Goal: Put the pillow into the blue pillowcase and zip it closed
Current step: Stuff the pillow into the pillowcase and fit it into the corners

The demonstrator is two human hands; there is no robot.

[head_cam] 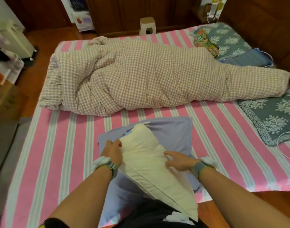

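Bed (62, 145): covered in a pink sheet with pale stripes, filling most of the view.
Quilt (141, 76): a checked, bunched roll lying across the far half of the bed.
Floral cloth (272, 116): grey-blue, spread at the right edge of the bed (a white cable loops just beside it).
Blue pillowcase (174, 129): flat on the near part of the bed, its open mouth toward the person.
Pillow (146, 158): cream, tilted, far end tucked into the pillowcase mouth, near end still outside and reaching toward the person.
Left hand (112, 149): fingers curled, gripping the pillow's left edge at the pillowcase opening.
Right hand (178, 160): open, fingers spread, resting on the pillow's right side.
Stool (147, 25): beige plastic, beyond the bed.
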